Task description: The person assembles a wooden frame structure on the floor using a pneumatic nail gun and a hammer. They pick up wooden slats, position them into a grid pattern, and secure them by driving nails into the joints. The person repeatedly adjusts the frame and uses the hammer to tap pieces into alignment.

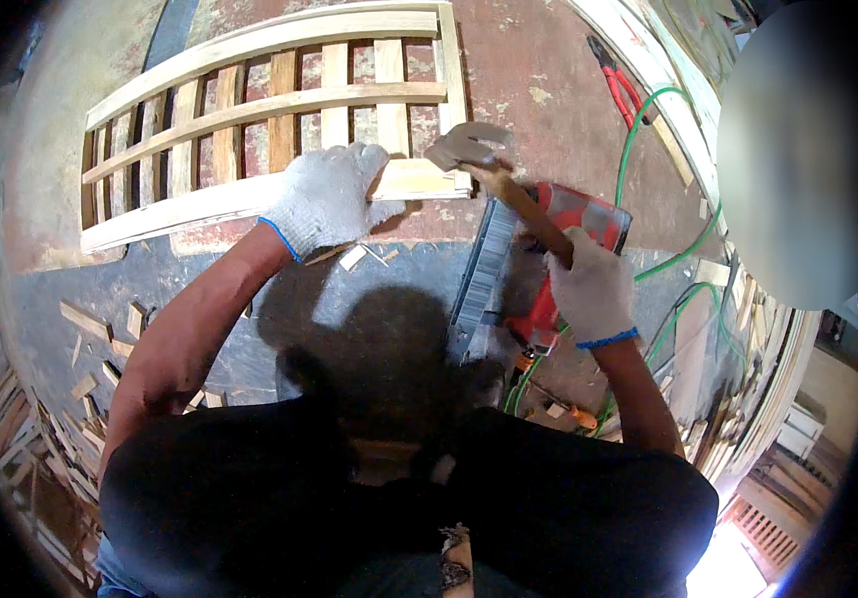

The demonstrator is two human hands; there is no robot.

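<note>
A slatted wooden frame of pale lengthwise rails and short crosspieces lies across the upper left of the worktop. My left hand, in a white knit glove with a blue cuff, grips its near rail close to the right-hand corner. My gloved right hand is closed round the wooden handle of a claw hammer. The hammer's head is just beside that corner, slightly blurred; whether it touches the wood I cannot tell. Under the hammer and my right hand lies a red and grey nail gun, partly covered by them.
A green air hose curls along the right side. Red-handled pliers lie at the upper right. An orange-handled screwdriver rests near my right forearm. Wood offcuts litter the left, and long strips line the right edge.
</note>
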